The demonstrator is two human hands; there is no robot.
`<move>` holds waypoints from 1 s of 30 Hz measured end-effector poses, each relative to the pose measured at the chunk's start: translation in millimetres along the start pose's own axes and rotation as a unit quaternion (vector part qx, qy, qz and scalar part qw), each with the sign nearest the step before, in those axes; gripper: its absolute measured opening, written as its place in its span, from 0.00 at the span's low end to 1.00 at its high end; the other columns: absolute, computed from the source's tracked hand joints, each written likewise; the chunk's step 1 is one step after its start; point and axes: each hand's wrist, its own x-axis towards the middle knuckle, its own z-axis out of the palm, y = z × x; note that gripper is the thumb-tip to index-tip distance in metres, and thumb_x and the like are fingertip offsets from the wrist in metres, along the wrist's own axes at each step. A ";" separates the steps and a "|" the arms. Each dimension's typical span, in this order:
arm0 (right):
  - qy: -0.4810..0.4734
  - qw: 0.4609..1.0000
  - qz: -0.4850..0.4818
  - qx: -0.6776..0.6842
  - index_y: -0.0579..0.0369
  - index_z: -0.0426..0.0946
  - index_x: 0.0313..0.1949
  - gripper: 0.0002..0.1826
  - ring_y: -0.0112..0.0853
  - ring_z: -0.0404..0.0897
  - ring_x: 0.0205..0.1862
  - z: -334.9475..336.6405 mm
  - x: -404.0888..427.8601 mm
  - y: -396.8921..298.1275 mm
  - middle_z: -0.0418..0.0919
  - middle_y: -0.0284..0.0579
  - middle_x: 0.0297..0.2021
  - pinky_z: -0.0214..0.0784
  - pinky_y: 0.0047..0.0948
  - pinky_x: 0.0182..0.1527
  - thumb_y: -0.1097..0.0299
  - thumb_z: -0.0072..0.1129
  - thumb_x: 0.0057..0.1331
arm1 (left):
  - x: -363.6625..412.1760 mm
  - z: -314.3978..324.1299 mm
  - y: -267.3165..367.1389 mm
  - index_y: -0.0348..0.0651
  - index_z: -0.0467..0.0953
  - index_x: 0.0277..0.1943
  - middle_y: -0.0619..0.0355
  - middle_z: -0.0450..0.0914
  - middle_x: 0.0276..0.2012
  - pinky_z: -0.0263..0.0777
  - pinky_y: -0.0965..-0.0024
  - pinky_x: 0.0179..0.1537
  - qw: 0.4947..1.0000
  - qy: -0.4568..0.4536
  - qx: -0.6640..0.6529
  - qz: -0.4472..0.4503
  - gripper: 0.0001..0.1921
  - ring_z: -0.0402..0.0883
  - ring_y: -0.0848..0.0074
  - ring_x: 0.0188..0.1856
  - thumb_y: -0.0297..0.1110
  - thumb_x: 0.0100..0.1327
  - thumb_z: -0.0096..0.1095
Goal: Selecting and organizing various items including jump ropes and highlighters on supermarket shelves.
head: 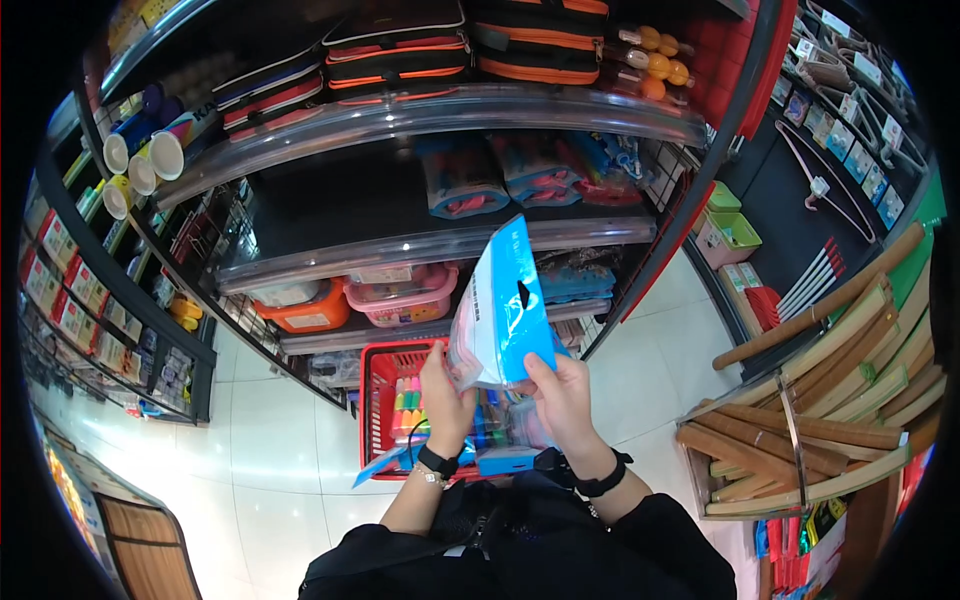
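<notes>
Between my two hands is a plastic retail package with a blue and white header card (529, 300), tilted, its hang hole showing. My left hand (444, 397) grips the package's lower left side. With thumb on top of the blue card, my right hand (559, 386) holds the lower right corner. Below them is a red plastic shopping basket (373, 405), holding a pack of colourful bottles or markers (409, 405) and other blue-carded packages (506, 463). What the held package contains is mostly hidden by the card and my fingers.
Ahead stands a metal shelf unit (442, 244) with zipped black cases (397, 60), blue-trimmed bags (465, 184), and orange (307, 307) and pink tubs (405, 296). Rolled mats (810, 435) fill a bin at right, near clothes hangers (817, 184). Cylindrical tubes (166, 154) jut out at left.
</notes>
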 end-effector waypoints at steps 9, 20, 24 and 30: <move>-0.223 0.861 -0.294 -0.351 0.59 0.70 0.46 0.16 0.44 0.64 0.52 23.7 11.2 -29.2 0.70 0.49 0.46 0.53 0.37 0.54 0.68 0.48 0.58 | -7.8 -2.7 -27.0 0.33 0.70 0.41 0.53 0.75 0.35 0.65 0.73 0.39 0.950 -0.068 -0.268 -0.144 0.12 0.74 0.72 0.37 0.26 0.53 0.56; -0.156 0.814 -0.182 -0.529 0.44 0.59 0.56 0.30 0.49 0.58 0.55 -48.5 49.5 3.4 0.49 0.56 0.58 0.51 0.38 0.56 0.71 0.55 0.52 | 50.2 -20.6 -23.3 0.32 0.67 0.45 0.57 0.74 0.39 0.67 0.75 0.40 0.792 -0.106 -0.517 -0.306 0.16 0.73 0.78 0.38 0.30 0.56 0.56; -0.174 0.842 -0.206 -0.467 0.50 0.60 0.55 0.28 0.44 0.60 0.54 -56.2 79.3 10.3 0.56 0.52 0.55 0.55 0.34 0.54 0.73 0.54 0.53 | 80.0 -13.7 -19.6 0.29 0.63 0.49 0.53 0.72 0.43 0.66 0.72 0.45 0.762 -0.117 -0.546 -0.329 0.19 0.72 0.74 0.43 0.29 0.56 0.55; -0.121 0.860 -0.273 -0.414 0.59 0.65 0.50 0.21 0.43 0.67 0.48 -45.6 138.1 1.9 0.64 0.52 0.48 0.58 0.30 0.50 0.76 0.49 0.55 | 162.6 -8.8 -13.0 0.30 0.62 0.50 0.49 0.71 0.44 0.71 0.68 0.40 0.750 -0.220 -0.525 -0.336 0.21 0.74 0.69 0.42 0.36 0.58 0.53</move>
